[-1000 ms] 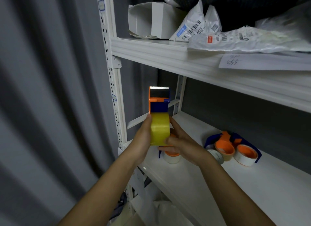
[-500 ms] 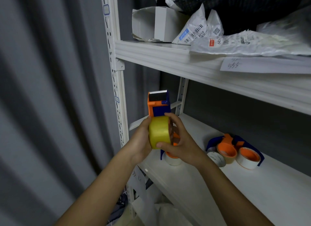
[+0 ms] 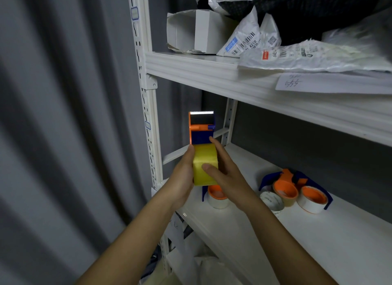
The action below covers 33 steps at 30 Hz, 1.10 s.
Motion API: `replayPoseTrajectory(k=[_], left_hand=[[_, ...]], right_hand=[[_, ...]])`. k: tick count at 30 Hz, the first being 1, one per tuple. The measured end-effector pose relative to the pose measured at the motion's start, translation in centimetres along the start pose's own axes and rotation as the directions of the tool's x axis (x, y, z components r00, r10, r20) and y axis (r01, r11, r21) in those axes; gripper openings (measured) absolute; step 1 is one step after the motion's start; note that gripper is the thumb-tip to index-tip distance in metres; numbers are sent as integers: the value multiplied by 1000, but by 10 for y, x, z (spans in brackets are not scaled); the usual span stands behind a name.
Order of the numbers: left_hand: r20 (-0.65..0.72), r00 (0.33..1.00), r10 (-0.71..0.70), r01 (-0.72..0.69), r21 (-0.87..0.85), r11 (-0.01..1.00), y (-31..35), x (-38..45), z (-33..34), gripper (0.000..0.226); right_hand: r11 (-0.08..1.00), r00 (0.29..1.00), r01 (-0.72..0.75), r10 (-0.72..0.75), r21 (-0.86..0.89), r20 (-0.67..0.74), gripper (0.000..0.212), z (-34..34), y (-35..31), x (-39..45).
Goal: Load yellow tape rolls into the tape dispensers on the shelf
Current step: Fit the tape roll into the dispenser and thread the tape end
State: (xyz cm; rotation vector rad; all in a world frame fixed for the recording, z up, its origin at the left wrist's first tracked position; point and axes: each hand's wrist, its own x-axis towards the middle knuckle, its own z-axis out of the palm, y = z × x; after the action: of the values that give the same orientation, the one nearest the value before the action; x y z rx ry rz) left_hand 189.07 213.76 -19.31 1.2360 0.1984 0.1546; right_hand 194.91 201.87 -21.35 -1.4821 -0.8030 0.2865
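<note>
A white metal shelf carries more dispensers; before it both hands — left hand, right hand — grip an orange-and-blue plastic tape dispenser upright, its yellow tape roll seated between the palms.

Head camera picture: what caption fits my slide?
Two hands fit a yellow tape roll into a dispenser.

The yellow roll looks glossy, translucent plastic film. The dispenser is smooth orange and blue plastic with a bright toothed metal blade. The shelf is matt white painted metal. Crinkled plastic mailers shine above.
</note>
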Motion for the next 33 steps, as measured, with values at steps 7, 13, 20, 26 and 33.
replayPoseTrajectory(k=[7,13,20,26,33], left_hand=[[28,1000,-14,11,86,996,8,0,3,50],[102,994,41,-55,138,989,-1,3,-3,54],[283,958,43,-118,252,961,-8,1,-23,53],[325,944,54,-217,491,844,-5,-1,-21,56],[263,964,34,-188,587,787,-5,0,-12,55]], right_hand=[[998,999,-33,32,48,15,62,-5,-5,-8],[999,992,-28,31,25,-123,42,2,-6,-10],[987,998,-56,50,-148,-46,40,-10,-11,-10],[439,837,444,-515,-781,186,14,-17,-25,-4],[377,833,421,-520,-825,187,9,-13,-33,-7]])
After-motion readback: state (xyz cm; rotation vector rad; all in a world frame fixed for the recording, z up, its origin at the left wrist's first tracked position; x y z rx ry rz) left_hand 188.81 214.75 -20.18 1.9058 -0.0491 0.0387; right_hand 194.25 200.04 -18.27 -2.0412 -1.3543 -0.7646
